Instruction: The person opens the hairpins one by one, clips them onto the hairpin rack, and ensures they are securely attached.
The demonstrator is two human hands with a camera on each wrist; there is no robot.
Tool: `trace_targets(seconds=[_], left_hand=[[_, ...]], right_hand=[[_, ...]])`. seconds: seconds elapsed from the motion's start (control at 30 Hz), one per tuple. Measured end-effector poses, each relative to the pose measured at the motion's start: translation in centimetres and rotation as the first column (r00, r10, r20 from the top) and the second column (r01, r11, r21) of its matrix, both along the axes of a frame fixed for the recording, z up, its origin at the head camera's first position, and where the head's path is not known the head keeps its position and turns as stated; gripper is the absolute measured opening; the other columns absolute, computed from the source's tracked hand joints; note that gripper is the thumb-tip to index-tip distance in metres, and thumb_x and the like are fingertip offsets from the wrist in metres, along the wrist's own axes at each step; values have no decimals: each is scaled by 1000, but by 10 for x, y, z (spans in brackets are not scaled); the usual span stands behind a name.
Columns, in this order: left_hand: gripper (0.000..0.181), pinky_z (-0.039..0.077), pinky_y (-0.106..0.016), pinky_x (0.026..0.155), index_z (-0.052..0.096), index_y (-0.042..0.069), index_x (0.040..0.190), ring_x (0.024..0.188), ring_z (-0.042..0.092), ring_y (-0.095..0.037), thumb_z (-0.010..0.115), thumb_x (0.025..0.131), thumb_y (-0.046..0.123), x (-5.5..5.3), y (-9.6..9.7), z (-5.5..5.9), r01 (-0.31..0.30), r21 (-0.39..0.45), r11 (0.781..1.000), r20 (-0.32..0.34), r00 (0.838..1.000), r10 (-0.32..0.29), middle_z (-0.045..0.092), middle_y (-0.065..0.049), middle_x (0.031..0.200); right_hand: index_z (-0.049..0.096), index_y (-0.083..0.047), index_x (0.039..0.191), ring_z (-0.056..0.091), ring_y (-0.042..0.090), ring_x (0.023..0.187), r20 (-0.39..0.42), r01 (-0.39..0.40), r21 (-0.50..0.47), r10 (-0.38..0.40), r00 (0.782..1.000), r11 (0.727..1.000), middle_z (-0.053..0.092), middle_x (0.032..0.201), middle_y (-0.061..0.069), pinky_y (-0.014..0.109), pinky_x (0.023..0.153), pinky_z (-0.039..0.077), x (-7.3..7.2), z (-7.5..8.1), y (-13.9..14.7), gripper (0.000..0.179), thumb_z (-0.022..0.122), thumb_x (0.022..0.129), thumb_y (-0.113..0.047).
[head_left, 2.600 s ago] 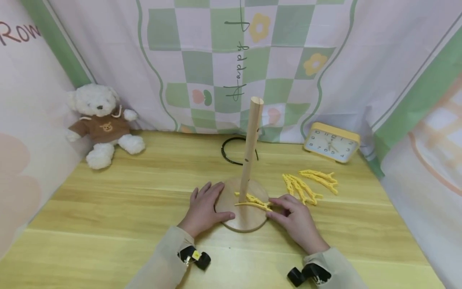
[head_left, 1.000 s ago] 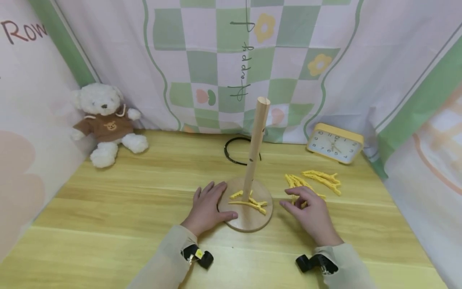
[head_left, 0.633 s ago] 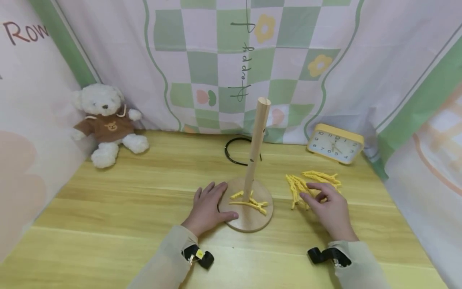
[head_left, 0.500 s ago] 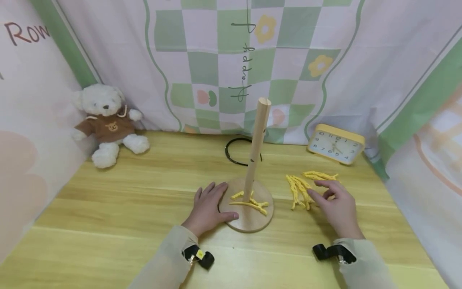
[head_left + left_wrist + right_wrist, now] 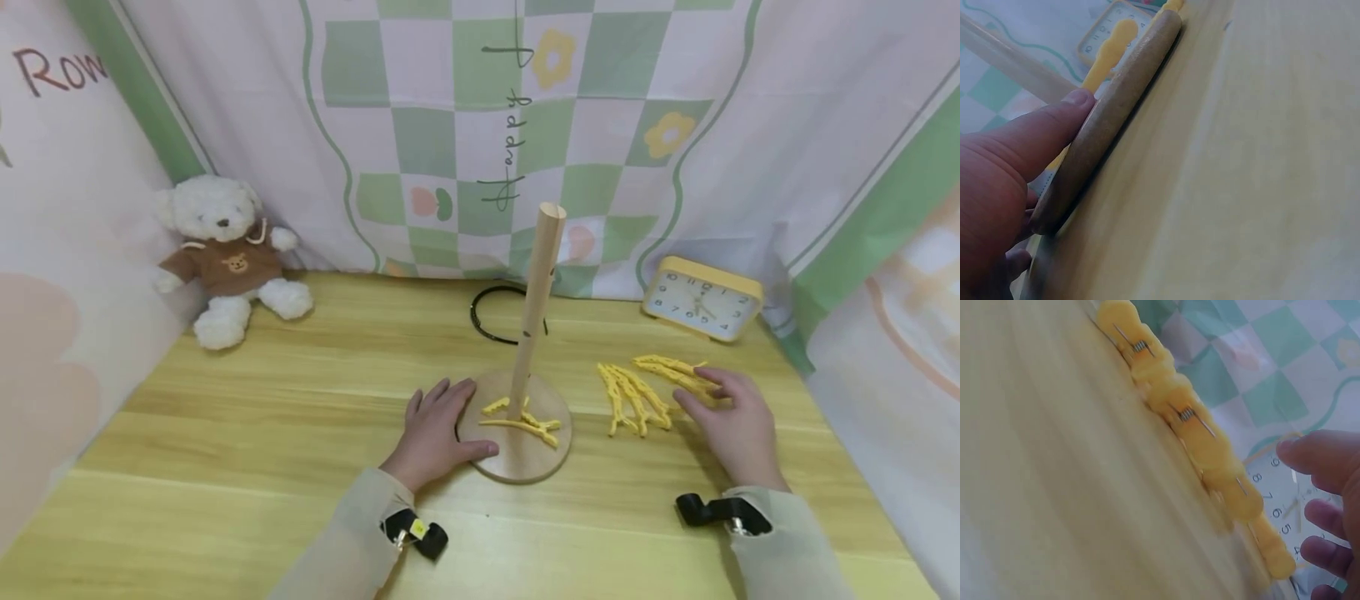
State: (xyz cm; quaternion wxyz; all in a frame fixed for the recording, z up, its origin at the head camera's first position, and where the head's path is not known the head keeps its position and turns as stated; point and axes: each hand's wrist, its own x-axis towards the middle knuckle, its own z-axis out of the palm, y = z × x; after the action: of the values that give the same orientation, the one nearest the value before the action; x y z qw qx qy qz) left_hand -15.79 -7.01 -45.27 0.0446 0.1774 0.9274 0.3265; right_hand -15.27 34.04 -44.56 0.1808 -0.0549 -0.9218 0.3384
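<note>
My left hand [image 5: 431,433] rests against the left side of a round wooden base [image 5: 517,467]. Its thumb lies on top of the base and its spread fingers follow the rim. An upright wooden post [image 5: 536,308] rises from this base, with small dark spots along it. Yellow branch-shaped clips [image 5: 521,425] lie around the post's foot. My right hand [image 5: 738,421] hovers at the far right group of yellow clips [image 5: 671,367], thumb and index finger apart with nothing between them. Metal springs show on a yellow clip [image 5: 1200,437] in the right wrist view.
Several more yellow clips [image 5: 633,398] lie fanned out left of my right hand. A yellow-framed clock [image 5: 703,298] stands behind. A thin black ring-like cord [image 5: 483,329] lies behind the post. At the back left sits a white teddy bear [image 5: 228,262] against the patterned curtain [image 5: 427,142].
My right hand has let go of a yellow clip on the base and moved right, past the fanned clips to the farther group. My left hand has stayed on the base.
</note>
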Motion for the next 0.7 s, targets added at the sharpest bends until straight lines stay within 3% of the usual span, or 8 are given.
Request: trace_targets(seconds=[0.33, 0.6, 0.7], left_hand=[[98, 3, -61, 119, 38, 12, 155, 150, 22, -35, 79, 79, 58, 1, 1, 4, 6, -3, 1000, -4, 1000, -6, 39, -5, 159], [98, 3, -61, 119, 38, 12, 155, 151, 21, -35, 78, 79, 59, 1, 0, 3, 4, -10, 1000, 0, 1000, -4, 38, -5, 159], [98, 3, -61, 119, 37, 12, 156, 151, 21, -35, 78, 79, 59, 1, 0, 3, 5, -15, 1000, 0, 1000, -5, 38, -5, 159]], right_hand=[[48, 2, 144, 47, 51, 119, 176, 17, -24, -13, 984, 1000, 46, 141, 35, 67, 93, 37, 0, -7, 23, 68, 66, 96, -43], [49, 4, 141, 46, 52, 121, 256, 5, -2, -5, 967, 1000, 47, 140, 34, 69, 95, 35, 0, -6, 23, 67, 66, 96, -43], [53, 2, 139, 51, 47, 115, 245, 22, 5, -23, 969, 1000, 53, 136, 32, 62, 91, 40, 1, -6, 21, 65, 67, 95, -43]])
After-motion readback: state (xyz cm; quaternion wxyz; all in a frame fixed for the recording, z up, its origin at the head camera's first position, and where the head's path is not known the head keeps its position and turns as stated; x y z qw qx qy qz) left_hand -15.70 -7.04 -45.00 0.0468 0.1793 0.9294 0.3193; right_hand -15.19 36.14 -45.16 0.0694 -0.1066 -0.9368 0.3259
